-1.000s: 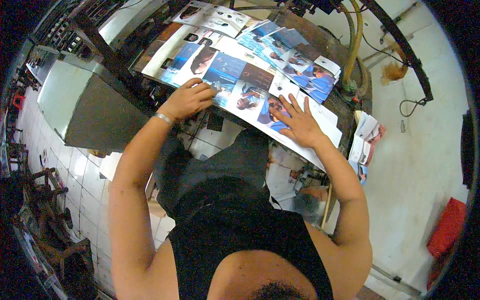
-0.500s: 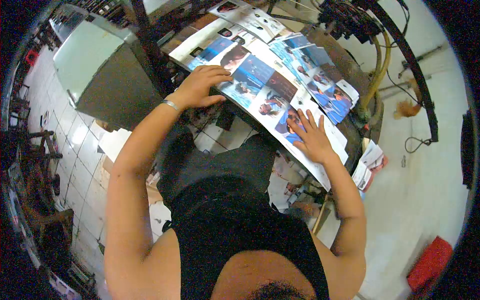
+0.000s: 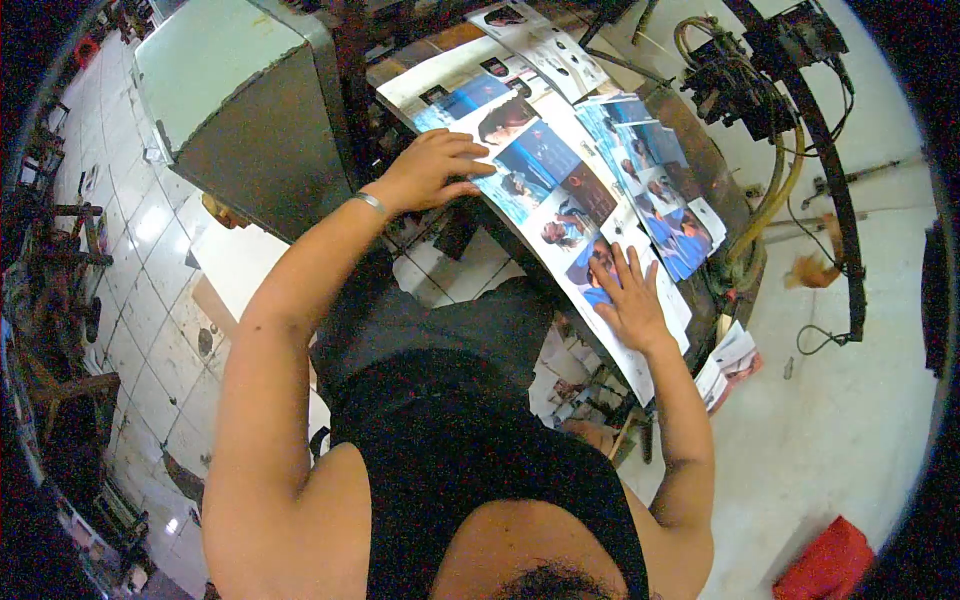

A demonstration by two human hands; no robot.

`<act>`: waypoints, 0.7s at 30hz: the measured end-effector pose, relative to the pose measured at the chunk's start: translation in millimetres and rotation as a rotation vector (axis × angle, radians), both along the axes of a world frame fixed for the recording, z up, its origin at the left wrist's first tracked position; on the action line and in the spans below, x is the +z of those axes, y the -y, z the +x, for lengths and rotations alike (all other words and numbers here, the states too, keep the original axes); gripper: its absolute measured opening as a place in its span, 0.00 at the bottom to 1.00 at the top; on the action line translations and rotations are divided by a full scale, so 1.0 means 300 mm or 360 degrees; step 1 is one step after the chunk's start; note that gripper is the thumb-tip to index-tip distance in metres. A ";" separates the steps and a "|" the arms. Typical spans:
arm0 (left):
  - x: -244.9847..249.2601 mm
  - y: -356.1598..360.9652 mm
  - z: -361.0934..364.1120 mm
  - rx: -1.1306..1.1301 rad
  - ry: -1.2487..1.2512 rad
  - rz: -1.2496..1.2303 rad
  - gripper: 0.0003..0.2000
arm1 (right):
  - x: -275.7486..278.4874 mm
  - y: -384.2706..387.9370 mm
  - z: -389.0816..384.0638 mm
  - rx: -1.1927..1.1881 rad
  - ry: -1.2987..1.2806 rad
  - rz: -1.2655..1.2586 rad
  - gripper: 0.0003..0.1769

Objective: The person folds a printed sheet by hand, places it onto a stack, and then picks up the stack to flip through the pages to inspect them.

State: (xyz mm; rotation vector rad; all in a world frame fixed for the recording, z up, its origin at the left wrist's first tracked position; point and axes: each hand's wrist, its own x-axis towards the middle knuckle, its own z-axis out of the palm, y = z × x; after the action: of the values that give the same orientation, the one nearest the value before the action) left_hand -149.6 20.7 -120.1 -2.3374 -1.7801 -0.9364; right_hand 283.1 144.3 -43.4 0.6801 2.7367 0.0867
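A large printed sheet (image 3: 545, 165) with several blue-toned pictures lies along the near edge of a worktable. My left hand (image 3: 437, 170) rests on the sheet's left edge, its fingers stretched over the paper and its thumb apart near the rim. Farther right, my right hand (image 3: 632, 305) lies flat with spread fingers on the sheet's lower right part, over one of the pictures. Just beyond it, a loose pile of smaller cut prints (image 3: 655, 180) overlaps the sheet. Another white printed sheet (image 3: 545, 50) sits at the far end.
A green-grey metal cabinet (image 3: 240, 90) stands at the left. Machine parts with cables (image 3: 735, 85) and a yellowish hose (image 3: 775, 205) are at the upper right. Scrap paper (image 3: 730, 365) hangs by the table's right side. A red object (image 3: 825, 560) lies on the floor.
The view has shifted, so the table and sheet appear farther right and the red object lower. Both hands keep nearly the same places on the sheet.
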 end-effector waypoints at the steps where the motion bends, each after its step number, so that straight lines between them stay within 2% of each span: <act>1: -0.008 -0.002 -0.001 0.0003 -0.0006 0.0008 0.19 | 0.001 0.001 -0.002 -0.0004 0.0016 -0.0002 0.47; 21: -0.031 -0.008 -0.008 0.0005 -0.0078 -0.0029 0.19 | -0.007 -0.004 0.004 0.0025 -0.0005 0.0004 0.47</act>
State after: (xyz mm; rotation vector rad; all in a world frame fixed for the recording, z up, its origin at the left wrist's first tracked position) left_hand -152.1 23.0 -129.3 -2.3467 -1.7807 -0.8579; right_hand 284.3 145.4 -45.5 0.6597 2.7459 0.0931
